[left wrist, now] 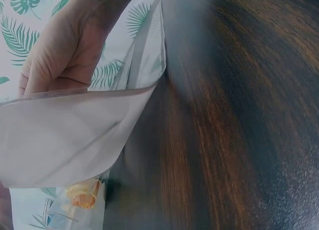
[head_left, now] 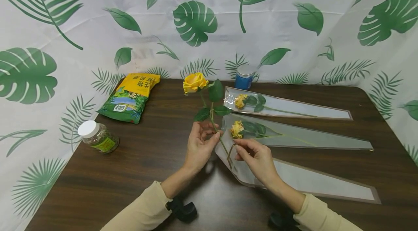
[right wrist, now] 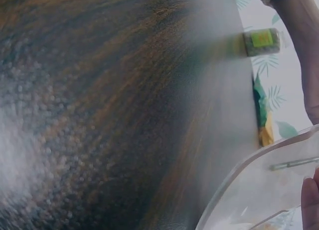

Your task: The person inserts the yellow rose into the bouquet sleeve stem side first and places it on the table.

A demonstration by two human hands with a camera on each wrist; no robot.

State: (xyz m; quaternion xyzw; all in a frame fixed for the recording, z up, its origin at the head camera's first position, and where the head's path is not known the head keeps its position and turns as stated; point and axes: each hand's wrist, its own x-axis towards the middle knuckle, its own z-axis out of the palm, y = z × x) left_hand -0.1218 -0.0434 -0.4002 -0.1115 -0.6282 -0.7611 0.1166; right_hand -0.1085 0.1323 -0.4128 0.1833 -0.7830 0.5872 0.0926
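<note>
My left hand (head_left: 201, 145) holds a yellow artificial-looking rose (head_left: 195, 82) by its green stem, with the bloom up and the stem slanting down to the right. The stem's lower end is at the wide mouth of a clear flower sleeve (head_left: 326, 182), and its shadowy line shows through the plastic in the left wrist view. My right hand (head_left: 256, 158) pinches the sleeve's upper edge between thumb and fingers, lifting the mouth off the table. In the left wrist view the raised sleeve (left wrist: 70, 135) covers part of a hand.
Behind lie two more sleeves, each with a yellow rose (head_left: 241, 101) (head_left: 237, 129) inside. A blue jar (head_left: 244, 77) stands at the back edge. On the left are a yellow-green bag (head_left: 130, 96) and a white-capped jar (head_left: 99, 136) on the dark wooden table (head_left: 147, 162).
</note>
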